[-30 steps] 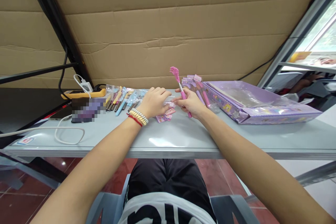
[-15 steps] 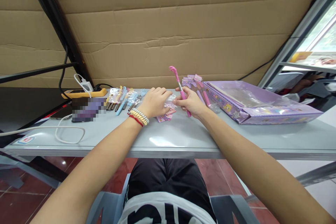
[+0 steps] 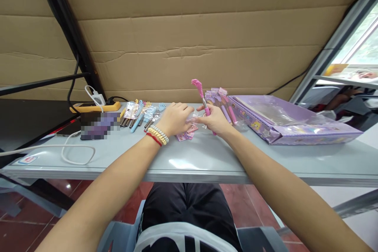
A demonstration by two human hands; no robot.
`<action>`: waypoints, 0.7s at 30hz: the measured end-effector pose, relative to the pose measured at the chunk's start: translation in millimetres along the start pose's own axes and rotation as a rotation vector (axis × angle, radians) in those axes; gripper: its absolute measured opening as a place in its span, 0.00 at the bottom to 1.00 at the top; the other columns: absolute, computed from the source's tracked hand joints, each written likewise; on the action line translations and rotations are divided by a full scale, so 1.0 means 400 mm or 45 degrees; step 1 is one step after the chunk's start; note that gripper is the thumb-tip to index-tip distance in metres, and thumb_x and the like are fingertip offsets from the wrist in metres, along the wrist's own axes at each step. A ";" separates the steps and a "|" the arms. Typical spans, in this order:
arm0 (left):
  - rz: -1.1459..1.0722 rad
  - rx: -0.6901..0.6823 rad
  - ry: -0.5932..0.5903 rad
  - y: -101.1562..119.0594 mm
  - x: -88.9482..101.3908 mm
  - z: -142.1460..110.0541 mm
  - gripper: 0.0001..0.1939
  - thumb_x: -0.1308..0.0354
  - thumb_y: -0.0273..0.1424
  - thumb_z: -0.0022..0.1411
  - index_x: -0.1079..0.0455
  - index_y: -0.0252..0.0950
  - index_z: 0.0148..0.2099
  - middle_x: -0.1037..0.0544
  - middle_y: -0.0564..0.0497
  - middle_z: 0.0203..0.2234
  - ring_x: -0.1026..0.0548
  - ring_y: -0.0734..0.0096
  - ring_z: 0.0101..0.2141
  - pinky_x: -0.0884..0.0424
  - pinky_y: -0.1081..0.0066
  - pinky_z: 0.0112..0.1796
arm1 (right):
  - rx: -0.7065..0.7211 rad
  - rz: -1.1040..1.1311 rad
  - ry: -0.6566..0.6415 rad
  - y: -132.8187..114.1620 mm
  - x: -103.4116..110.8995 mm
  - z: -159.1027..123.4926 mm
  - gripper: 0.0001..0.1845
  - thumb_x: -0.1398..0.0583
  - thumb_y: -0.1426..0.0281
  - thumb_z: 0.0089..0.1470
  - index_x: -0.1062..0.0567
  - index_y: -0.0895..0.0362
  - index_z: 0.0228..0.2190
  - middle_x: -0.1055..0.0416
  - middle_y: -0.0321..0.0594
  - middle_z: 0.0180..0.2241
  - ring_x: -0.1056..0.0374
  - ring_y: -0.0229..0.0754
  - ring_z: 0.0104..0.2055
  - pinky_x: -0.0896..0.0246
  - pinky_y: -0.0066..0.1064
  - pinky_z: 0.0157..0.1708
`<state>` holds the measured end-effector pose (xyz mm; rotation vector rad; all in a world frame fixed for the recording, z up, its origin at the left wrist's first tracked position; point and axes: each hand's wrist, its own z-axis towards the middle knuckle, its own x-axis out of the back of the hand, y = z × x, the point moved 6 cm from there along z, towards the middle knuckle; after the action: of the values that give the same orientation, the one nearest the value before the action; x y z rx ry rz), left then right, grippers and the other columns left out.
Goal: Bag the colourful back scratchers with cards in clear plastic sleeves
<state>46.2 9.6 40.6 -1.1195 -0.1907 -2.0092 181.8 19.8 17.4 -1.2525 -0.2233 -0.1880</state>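
A pink back scratcher [image 3: 197, 84] with a claw-shaped head and a metal rod stands upright in my right hand [image 3: 217, 119], whose fingers are closed round its handle. Clear plastic bags [image 3: 193, 116] lie between my hands. My left hand [image 3: 175, 118] is bent over them, palm down, its fingers curled on the plastic; its fingertips are partly hidden. Small pink printed cards [image 3: 186, 135] lie just below my left hand. Close to my right hand, more pink and purple back scratchers [image 3: 228, 110] rest on the table with printed cards above them.
At left lie several bagged scratchers [image 3: 138, 116] in blue, yellow and brown. Beyond them are a phone [image 3: 99, 125], a white cable [image 3: 78, 160] and a yellow power strip [image 3: 110, 106]. A purple printed box [image 3: 310, 137] takes up the right side. Cardboard [image 3: 189, 27] walls the back.
The view has tilted slightly upward. My right hand's fingers have shifted along the scratcher's handle and now reach toward the plastic. My left hand stays nearly in place.
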 end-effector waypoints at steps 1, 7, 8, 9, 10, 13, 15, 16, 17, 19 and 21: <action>0.001 -0.003 0.012 0.001 0.002 0.000 0.11 0.45 0.35 0.58 0.31 0.35 0.42 0.25 0.46 0.34 0.28 0.61 0.38 0.39 0.64 0.36 | 0.001 -0.034 0.021 0.000 0.003 0.002 0.27 0.29 0.64 0.29 0.32 0.57 0.33 0.47 0.24 0.15 0.54 0.29 0.16 0.59 0.24 0.17; -0.013 0.005 -0.014 -0.004 -0.001 -0.002 0.10 0.43 0.31 0.55 0.31 0.35 0.41 0.25 0.47 0.34 0.27 0.61 0.39 0.37 0.64 0.38 | -0.013 -0.116 0.076 0.007 0.006 0.007 0.23 0.30 0.61 0.31 0.31 0.58 0.28 0.47 0.26 0.15 0.53 0.30 0.18 0.59 0.25 0.19; -0.022 0.020 -0.031 -0.008 -0.003 -0.002 0.10 0.43 0.30 0.55 0.31 0.36 0.41 0.25 0.47 0.35 0.27 0.61 0.39 0.37 0.64 0.39 | -0.017 -0.115 0.079 0.007 0.007 0.007 0.23 0.30 0.61 0.31 0.31 0.58 0.28 0.47 0.26 0.15 0.53 0.30 0.18 0.59 0.25 0.19; -0.033 0.040 -0.046 -0.015 -0.005 -0.002 0.10 0.43 0.29 0.55 0.31 0.36 0.41 0.24 0.47 0.35 0.27 0.61 0.39 0.37 0.64 0.39 | -0.017 -0.117 0.080 0.005 0.009 0.007 0.22 0.31 0.60 0.31 0.31 0.58 0.28 0.48 0.26 0.15 0.53 0.30 0.18 0.59 0.26 0.19; -0.045 0.061 -0.061 -0.023 -0.006 -0.003 0.10 0.43 0.29 0.54 0.31 0.36 0.41 0.24 0.47 0.35 0.27 0.62 0.39 0.37 0.64 0.39 | -0.008 -0.123 0.078 0.001 0.012 0.007 0.22 0.31 0.59 0.32 0.31 0.58 0.28 0.48 0.26 0.15 0.53 0.31 0.18 0.59 0.26 0.19; -0.062 0.144 -0.096 -0.056 -0.005 -0.006 0.11 0.44 0.28 0.54 0.31 0.36 0.41 0.24 0.48 0.35 0.26 0.61 0.40 0.36 0.63 0.39 | 0.094 -0.223 0.131 -0.022 0.039 0.009 0.20 0.35 0.55 0.39 0.35 0.56 0.22 0.49 0.29 0.16 0.53 0.32 0.20 0.59 0.27 0.20; -0.054 0.213 -0.107 -0.083 -0.003 -0.010 0.10 0.44 0.28 0.54 0.31 0.36 0.41 0.24 0.48 0.35 0.26 0.61 0.39 0.37 0.63 0.38 | 0.179 -0.369 0.245 -0.040 0.075 0.010 0.22 0.39 0.55 0.45 0.40 0.56 0.18 0.49 0.31 0.17 0.53 0.33 0.21 0.58 0.28 0.21; -0.048 0.249 -0.110 -0.097 -0.001 -0.013 0.10 0.44 0.28 0.54 0.31 0.37 0.41 0.24 0.48 0.35 0.26 0.61 0.39 0.37 0.63 0.38 | 0.205 -0.434 0.295 -0.047 0.094 0.010 0.22 0.41 0.56 0.47 0.42 0.56 0.16 0.48 0.32 0.17 0.52 0.33 0.21 0.57 0.29 0.22; -0.042 0.284 -0.112 -0.111 0.000 -0.016 0.10 0.44 0.28 0.54 0.31 0.37 0.40 0.23 0.48 0.35 0.26 0.60 0.39 0.37 0.63 0.38 | 0.211 -0.474 0.312 -0.050 0.111 0.010 0.21 0.43 0.57 0.48 0.41 0.56 0.16 0.48 0.33 0.17 0.51 0.34 0.21 0.56 0.29 0.22; -0.031 0.337 -0.120 -0.132 0.001 -0.022 0.10 0.44 0.29 0.53 0.31 0.37 0.40 0.23 0.48 0.35 0.26 0.60 0.39 0.37 0.63 0.37 | 0.200 -0.492 0.257 -0.048 0.137 0.010 0.19 0.44 0.58 0.50 0.38 0.57 0.17 0.45 0.34 0.16 0.49 0.34 0.20 0.54 0.29 0.22; -0.027 0.369 -0.136 -0.145 0.000 -0.026 0.11 0.43 0.29 0.53 0.30 0.37 0.41 0.23 0.48 0.35 0.26 0.60 0.38 0.36 0.63 0.38 | 0.218 -0.495 0.122 -0.045 0.151 0.008 0.19 0.45 0.57 0.52 0.37 0.57 0.19 0.43 0.34 0.15 0.49 0.33 0.18 0.54 0.29 0.21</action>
<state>-2.0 43.0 48.1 -1.0409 -0.5326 -1.8686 234.9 16.2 51.1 -1.0180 -0.3911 -0.5515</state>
